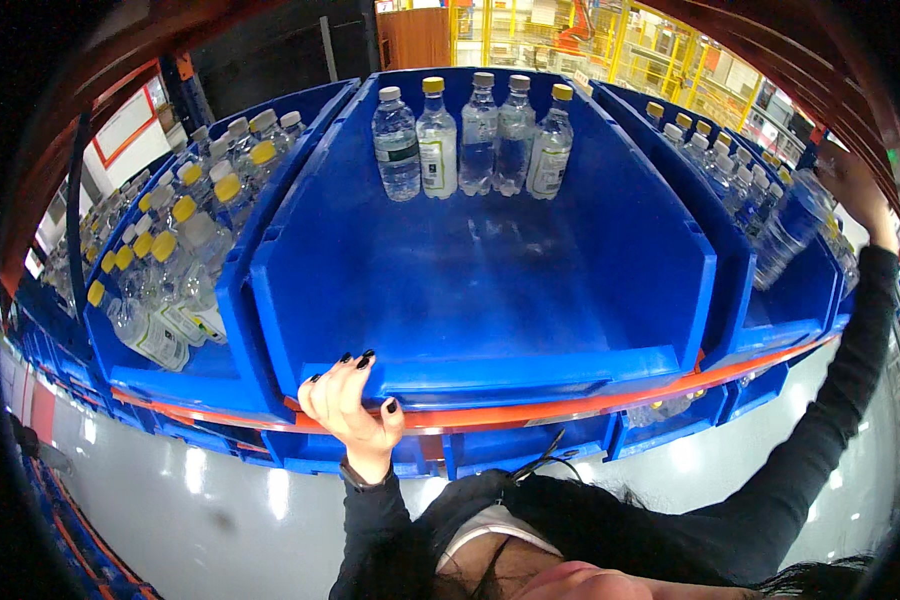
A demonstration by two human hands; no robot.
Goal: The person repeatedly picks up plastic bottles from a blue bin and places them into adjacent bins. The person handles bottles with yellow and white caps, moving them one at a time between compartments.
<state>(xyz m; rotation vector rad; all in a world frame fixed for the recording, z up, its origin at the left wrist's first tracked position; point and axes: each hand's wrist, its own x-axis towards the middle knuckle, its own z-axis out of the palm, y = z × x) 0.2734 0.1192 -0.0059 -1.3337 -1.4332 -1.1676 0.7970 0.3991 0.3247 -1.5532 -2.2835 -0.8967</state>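
Observation:
My left hand (349, 416) grips the front lip of the middle blue plastic bin (480, 300), fingers over the edge and thumb outside. Along that bin's back wall several clear plastic bottles stand upright, among them a yellow-capped bottle (436, 142) and a white-capped bottle (397, 146). Far to the right, my blurred right hand (851, 187) holds a clear plastic bottle (795, 225) near its upper end. This bottle is tilted, its base towards the front of the right-hand blue bin (787, 319).
Crowded with bottles, the left blue bin (232, 315) adjoins the middle one. Standing bottles (720, 169) line the back of the right bin. An orange shelf beam (495, 416) runs beneath the bins, above a lower row of bins (532, 446). Yellow fencing (615, 41) stands behind.

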